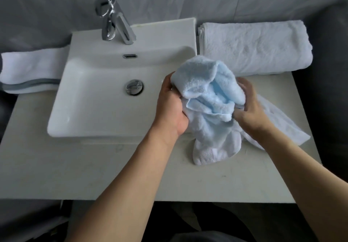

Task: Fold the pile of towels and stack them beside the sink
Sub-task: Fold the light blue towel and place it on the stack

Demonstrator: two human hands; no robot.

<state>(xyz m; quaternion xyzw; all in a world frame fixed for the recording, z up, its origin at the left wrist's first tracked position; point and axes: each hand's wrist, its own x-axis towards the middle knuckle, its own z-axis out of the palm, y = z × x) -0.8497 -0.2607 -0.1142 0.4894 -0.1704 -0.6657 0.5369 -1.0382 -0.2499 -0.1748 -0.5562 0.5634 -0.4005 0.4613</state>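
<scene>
Grey wall behind; pale counter carries the sink, our landmark. Right of the sink, at the back, a folded white towel starts the stack; left of it lies a grey-banded towel. Our left hand and right hand each clutch the crumpled blue towel just right of the sink (presumably hunting corners). No readable writing.

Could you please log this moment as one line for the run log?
left hand: grips blue towel | right hand: grips it | folded white towel: right of sink
</scene>
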